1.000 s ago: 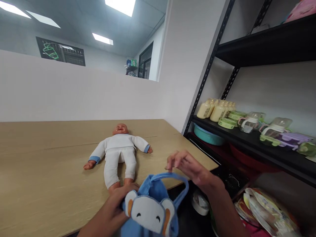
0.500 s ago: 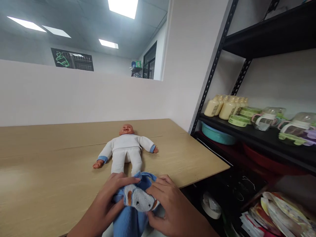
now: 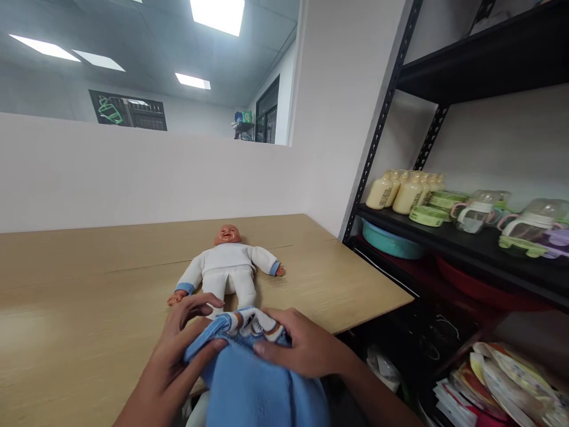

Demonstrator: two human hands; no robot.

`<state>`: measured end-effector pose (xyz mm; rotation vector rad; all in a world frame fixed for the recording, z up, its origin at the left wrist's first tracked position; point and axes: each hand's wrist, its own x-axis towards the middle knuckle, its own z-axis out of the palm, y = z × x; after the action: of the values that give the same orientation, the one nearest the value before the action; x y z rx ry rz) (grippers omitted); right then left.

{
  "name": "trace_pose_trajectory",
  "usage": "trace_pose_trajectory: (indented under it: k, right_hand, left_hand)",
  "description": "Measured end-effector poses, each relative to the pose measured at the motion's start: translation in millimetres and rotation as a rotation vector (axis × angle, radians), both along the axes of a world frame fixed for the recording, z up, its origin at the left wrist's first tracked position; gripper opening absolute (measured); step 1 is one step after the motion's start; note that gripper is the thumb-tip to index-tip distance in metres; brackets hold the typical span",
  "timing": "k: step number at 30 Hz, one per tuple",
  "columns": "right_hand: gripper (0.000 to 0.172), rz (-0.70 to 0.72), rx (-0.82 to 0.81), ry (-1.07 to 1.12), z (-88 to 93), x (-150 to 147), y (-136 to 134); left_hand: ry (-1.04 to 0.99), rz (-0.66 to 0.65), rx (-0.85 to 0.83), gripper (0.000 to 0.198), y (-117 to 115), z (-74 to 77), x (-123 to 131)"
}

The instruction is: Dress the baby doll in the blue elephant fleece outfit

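I see a soft blue fleece garment (image 3: 262,391) bunched at the near edge of the counter (image 3: 89,308), its top edge showing a white patch with orange and dark marks. My left hand (image 3: 178,350) pinches the left side of that edge, thumb under, fingers over. My right hand (image 3: 302,347) has its grip closed on the right side. Just beyond them a doll (image 3: 224,270) in white clothes with blue cuffs lies face up
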<state>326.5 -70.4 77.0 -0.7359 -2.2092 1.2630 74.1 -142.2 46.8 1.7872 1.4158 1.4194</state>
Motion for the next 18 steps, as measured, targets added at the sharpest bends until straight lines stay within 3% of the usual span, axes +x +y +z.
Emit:
trace_pose_trajectory:
  k: [2, 4, 8, 12, 15, 18]
  right_hand:
    - [0.036, 0.164, -0.011, -0.014, 2.7, 1.7, 3.2]
    - [0.042, 0.219, -0.093, 0.035, 1.3, 3.3, 2.7]
    - [0.061, 0.003, -0.311, 0.135, -15.5, 0.5, 2.3]
    - [0.065, -0.101, -0.339, 0.153, -31.7, -7.7, 11.0]
    - [0.067, 0.104, -0.322, -0.005, -36.0, -13.9, 12.8]
    - [0.082, 0.395, -0.269, -0.050, -40.8, -18.9, 0.8]
  left_hand:
    - [-0.123, 0.035, -0.139, 0.049, -0.2, -0.3, -2.0]
    - [-0.252, 0.036, -0.308, 0.063, 0.1, -2.4, -4.9]
    - [-0.245, -0.086, -0.518, 0.075, 0.4, -8.3, -19.3]
    - [-0.074, -0.293, -0.560, 0.085, -2.2, -16.4, -38.4]
    - [-0.100, -0.426, -0.571, 0.080, -6.7, -23.9, -42.6]
    - [-0.210, -0.394, -0.608, 0.071, -14.0, -36.3, -40.8]
